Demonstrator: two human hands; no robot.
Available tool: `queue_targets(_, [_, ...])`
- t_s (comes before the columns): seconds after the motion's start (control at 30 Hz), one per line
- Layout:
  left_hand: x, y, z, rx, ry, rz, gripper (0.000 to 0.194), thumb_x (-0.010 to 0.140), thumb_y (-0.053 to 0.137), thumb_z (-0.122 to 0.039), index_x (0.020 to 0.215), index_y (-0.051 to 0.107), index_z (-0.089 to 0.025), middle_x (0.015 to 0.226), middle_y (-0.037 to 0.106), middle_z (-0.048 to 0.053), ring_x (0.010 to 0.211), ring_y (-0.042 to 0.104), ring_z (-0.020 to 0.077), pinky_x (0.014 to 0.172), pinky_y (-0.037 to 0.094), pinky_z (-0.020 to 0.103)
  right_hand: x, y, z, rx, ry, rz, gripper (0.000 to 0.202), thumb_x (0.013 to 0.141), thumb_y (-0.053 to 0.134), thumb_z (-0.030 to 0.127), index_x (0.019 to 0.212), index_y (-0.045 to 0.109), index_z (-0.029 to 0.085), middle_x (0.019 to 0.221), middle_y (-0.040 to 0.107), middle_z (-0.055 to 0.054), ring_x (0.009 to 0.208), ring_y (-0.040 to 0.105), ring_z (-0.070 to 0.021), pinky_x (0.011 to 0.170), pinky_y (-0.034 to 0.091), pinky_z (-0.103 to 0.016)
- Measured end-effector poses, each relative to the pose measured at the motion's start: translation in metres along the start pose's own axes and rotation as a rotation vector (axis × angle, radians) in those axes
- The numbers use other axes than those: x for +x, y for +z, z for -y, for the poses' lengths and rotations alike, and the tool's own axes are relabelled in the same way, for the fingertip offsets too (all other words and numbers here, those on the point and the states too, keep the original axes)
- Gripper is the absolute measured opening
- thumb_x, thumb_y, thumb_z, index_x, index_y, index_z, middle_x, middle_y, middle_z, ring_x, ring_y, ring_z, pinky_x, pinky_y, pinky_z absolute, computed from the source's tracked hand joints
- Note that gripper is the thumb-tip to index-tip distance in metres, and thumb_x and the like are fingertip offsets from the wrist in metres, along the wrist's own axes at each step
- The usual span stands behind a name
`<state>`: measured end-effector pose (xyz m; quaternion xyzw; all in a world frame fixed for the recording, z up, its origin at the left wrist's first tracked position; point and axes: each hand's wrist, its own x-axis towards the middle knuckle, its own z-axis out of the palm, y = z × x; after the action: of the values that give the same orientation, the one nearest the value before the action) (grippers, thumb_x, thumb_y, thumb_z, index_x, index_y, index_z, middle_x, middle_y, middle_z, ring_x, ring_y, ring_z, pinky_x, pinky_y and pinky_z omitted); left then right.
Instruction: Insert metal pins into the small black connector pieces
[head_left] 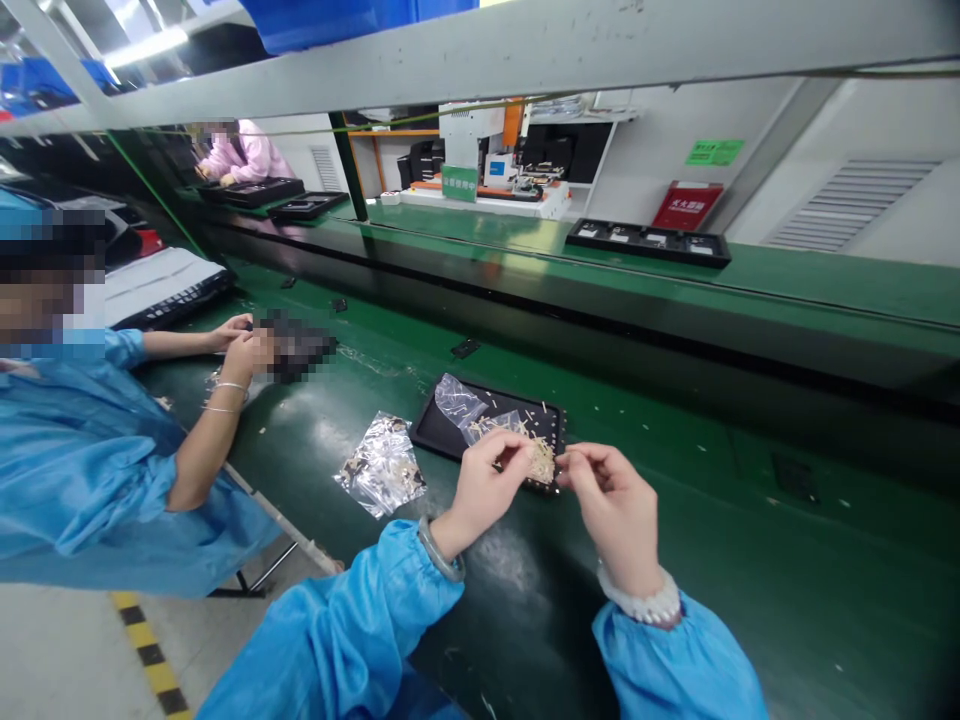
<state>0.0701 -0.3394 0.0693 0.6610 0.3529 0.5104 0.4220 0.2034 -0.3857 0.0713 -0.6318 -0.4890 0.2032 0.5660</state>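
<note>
Flanking the heap of pale strips (pixel 543 463) at the near right corner of the black tray (pixel 441 432), the left hand (pixel 489 482), nearer, and right hand (pixel 619 510) are curling apart, any grip unclear; the tray's long side is running left to right.

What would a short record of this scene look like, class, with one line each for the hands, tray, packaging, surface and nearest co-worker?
Left hand: over the black tray, fingertips by small pale pieces; hold unclear
Right hand: at the tray's right edge, fingers bent; hold unclear
Tray contents: pale pieces, clear plastic bag
Packaging outside tray: silvery bag, left of it
Surface: green worktable
Co-worker: at left, in blue
</note>
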Motion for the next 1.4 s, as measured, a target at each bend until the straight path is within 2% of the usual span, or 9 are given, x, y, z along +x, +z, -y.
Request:
queue_targets(0.13, [0.007,0.001,0.011,-0.189,-0.252,-0.049,0.017,0.079,0.058,-0.030,0.077,0.061,-0.013,0.070,0.058,0.001,0.063,0.049,0.0100,0.060,0.039,0.021,0.012,-0.001,-0.013,-0.155,0.025,-0.028,0.024,0.079,0.055,0.041,0.083,0.063,0.019,0.074,0.068,-0.004,0.063,0.063,-0.0184,0.061,0.049,-0.029])
queue_targets(0.27, [0.011,0.001,0.021,-0.288,-0.342,-0.069,0.018,0.075,0.061,-0.031,0.073,0.059,-0.013,0.064,0.053,-0.002,0.059,0.044,0.0084,0.059,0.036,0.021,0.019,0.011,-0.025,-0.474,-0.013,0.086,0.015,0.079,0.053,0.031,0.082,0.064,0.023,0.074,0.068,-0.003,0.068,0.063,-0.0230,0.060,0.044,-0.032])
queue_targets(0.43, [0.013,0.001,0.024,-0.285,-0.354,-0.044,0.018,0.075,0.060,-0.031,0.072,0.058,-0.013,0.063,0.050,-0.002,0.059,0.042,0.0079,0.058,0.034,0.020,0.019,0.016,-0.023,-0.415,-0.080,0.150,0.018,0.082,0.048,0.025,0.091,0.062,0.023,0.092,0.067,-0.003,0.078,0.062,-0.0195,0.065,0.046,-0.029])
queue_targets(0.57, [0.012,0.002,0.022,-0.239,-0.331,-0.030,0.019,0.076,0.060,-0.031,0.072,0.059,-0.012,0.067,0.053,-0.001,0.062,0.044,0.0091,0.060,0.036,0.021,0.011,0.009,-0.003,-0.289,-0.233,0.136,0.018,0.086,0.048,0.033,0.088,0.061,0.020,0.087,0.063,-0.003,0.073,0.059,-0.0151,0.062,0.046,-0.025])
queue_targets(0.67, [0.010,0.003,0.020,-0.210,-0.299,0.005,0.019,0.077,0.059,-0.031,0.074,0.060,-0.013,0.071,0.056,0.001,0.066,0.048,0.0104,0.063,0.038,0.021,0.005,0.009,0.008,-0.330,-0.316,0.143,0.017,0.087,0.048,0.031,0.085,0.061,0.020,0.085,0.062,-0.003,0.069,0.057,-0.0139,0.062,0.044,-0.025])
queue_targets(1.0, [0.009,0.003,0.017,-0.210,-0.296,0.068,0.018,0.078,0.059,-0.030,0.079,0.065,-0.013,0.078,0.064,0.003,0.072,0.057,0.0131,0.069,0.044,0.023,0.004,0.008,0.010,-0.378,-0.344,0.119,0.016,0.088,0.048,0.028,0.084,0.061,0.020,0.084,0.062,-0.002,0.064,0.056,-0.0123,0.062,0.043,-0.024])
queue_targets(1.1, [0.009,0.001,0.016,-0.140,-0.253,0.094,0.018,0.079,0.058,-0.030,0.081,0.065,-0.013,0.079,0.065,0.004,0.073,0.058,0.0140,0.068,0.046,0.024,0.004,0.008,0.010,-0.407,-0.363,0.097,0.016,0.087,0.048,0.028,0.084,0.061,0.020,0.084,0.062,-0.001,0.065,0.057,-0.0120,0.061,0.043,-0.023])
queue_targets(1.3, [0.007,-0.006,0.012,0.230,0.118,0.135,0.018,0.085,0.050,-0.024,0.088,0.066,-0.017,0.085,0.065,0.005,0.081,0.059,0.0156,0.077,0.046,0.028,0.004,0.005,0.007,-0.533,-0.376,0.134,0.016,0.089,0.047,0.027,0.086,0.062,0.022,0.089,0.065,-0.001,0.072,0.061,-0.0128,0.061,0.042,-0.022])
queue_targets(1.4, [0.006,-0.007,0.012,0.310,0.184,0.164,0.020,0.087,0.046,-0.024,0.091,0.065,-0.017,0.087,0.064,0.006,0.083,0.058,0.0158,0.078,0.047,0.029,0.004,0.005,0.006,-0.601,-0.385,0.131,0.019,0.089,0.045,0.028,0.087,0.063,0.022,0.091,0.065,-0.002,0.073,0.062,-0.0137,0.058,0.041,-0.022])
